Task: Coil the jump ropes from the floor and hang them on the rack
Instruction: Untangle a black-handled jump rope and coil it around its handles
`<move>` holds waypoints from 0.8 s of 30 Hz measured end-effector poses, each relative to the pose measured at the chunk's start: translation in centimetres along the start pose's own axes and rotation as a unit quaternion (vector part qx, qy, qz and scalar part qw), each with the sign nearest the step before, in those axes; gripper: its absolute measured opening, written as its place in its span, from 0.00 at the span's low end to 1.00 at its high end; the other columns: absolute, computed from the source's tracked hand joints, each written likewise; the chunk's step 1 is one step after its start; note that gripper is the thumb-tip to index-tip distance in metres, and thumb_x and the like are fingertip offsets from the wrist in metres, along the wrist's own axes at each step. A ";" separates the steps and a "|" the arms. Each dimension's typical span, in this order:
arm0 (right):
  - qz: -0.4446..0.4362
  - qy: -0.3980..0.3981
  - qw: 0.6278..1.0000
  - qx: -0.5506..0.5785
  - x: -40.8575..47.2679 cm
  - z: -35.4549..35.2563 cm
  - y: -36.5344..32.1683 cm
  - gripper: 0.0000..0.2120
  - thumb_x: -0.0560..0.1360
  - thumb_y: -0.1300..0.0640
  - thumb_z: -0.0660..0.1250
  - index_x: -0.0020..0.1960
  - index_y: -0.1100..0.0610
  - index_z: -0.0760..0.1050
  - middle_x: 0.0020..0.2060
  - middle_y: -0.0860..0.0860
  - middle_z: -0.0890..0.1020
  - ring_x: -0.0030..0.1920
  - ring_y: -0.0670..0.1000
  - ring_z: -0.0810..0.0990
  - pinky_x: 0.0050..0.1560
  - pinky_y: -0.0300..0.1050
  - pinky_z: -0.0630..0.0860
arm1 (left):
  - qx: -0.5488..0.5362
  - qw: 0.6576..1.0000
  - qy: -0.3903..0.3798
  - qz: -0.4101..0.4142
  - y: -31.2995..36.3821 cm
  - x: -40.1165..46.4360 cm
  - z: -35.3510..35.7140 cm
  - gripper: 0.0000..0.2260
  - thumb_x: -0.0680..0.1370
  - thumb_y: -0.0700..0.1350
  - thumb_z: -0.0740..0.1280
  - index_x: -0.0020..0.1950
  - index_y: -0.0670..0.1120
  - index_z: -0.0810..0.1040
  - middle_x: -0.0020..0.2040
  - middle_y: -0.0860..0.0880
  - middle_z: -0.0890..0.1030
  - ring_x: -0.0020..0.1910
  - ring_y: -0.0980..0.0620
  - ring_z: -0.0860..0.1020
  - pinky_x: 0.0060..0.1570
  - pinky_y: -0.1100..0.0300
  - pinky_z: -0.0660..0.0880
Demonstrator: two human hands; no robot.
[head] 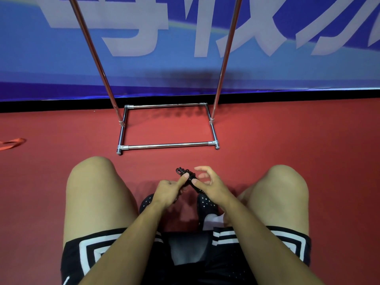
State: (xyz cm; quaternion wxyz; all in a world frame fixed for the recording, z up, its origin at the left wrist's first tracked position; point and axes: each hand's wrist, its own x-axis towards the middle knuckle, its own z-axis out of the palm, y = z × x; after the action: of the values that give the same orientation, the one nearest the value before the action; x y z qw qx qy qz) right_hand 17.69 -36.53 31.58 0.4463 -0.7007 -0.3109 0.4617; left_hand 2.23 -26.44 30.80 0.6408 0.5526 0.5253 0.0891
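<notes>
The person squats on the red floor (287, 128), knees spread to either side, both forearms reaching forward between them. A black beaded jump rope (190, 178), gathered into a small bundle, sits between the two hands just above the black dotted shoes (205, 203). The left hand (168, 192) grips the bundle with its fingers curled around the lower part and its thumb pressed along the beads toward 1 o'clock. The right hand (209, 183) pinches the rope between thumb and forefinger at the middle of the bundle, while its other fingers are loosely curled and raised above the rope, toward 11 o'clock. A short loop of beads sticks out past the left thumb tip at about 12 o'clock from the hands.

Straight ahead, at 12 o'clock from the hands, stands a chrome rack (168, 145): a rectangular tube base resting on the floor, with two uprights rising and leaning out of the top of the view. Behind it a blue banner (41, 58) with large pale characters runs along the wall. At 9 o'clock, near the left edge, an orange strap (12, 143) lies on the floor, well apart from the person. The person wears black shorts (82, 249) with white stripes.
</notes>
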 end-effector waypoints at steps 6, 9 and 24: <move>0.086 -0.059 0.981 0.161 0.0 -0.1 -0.1 0.31 0.71 0.50 0.79 0.71 0.49 0.73 0.61 0.53 0.82 0.56 0.50 0.85 0.62 0.50 0.79 | -0.042 0.998 -0.048 0.022 0.4 -0.3 0.2 0.36 0.65 0.74 0.73 0.37 0.38 0.81 0.33 0.42 0.70 0.25 0.52 0.60 0.28 0.57 0.56; 0.101 -0.117 0.969 0.194 -0.4 0.1 -0.9 0.19 0.81 0.46 0.68 0.68 0.52 0.77 0.58 0.54 0.85 0.58 0.49 0.84 0.62 0.49 0.76 | -0.051 0.996 -0.060 0.041 0.4 -0.4 0.2 0.44 0.63 0.74 0.74 0.48 0.30 0.81 0.34 0.42 0.69 0.26 0.51 0.60 0.28 0.57 0.56; 0.091 0.046 0.979 0.178 0.5 -0.3 0.2 0.14 0.79 0.50 0.72 0.55 0.61 0.82 0.42 0.57 0.84 0.39 0.52 0.82 0.39 0.47 0.78 | -0.181 0.981 -0.062 -0.004 1.7 -0.7 0.6 0.17 0.84 0.52 0.63 0.55 0.38 0.82 0.45 0.40 0.87 0.36 0.50 0.83 0.39 0.61 0.80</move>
State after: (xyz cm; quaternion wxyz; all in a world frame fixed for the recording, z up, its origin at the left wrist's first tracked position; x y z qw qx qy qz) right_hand 18.19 -36.27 31.23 0.5340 -0.6558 -0.1376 0.5156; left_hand 3.19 -26.64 32.47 0.7620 0.4295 0.4622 0.1461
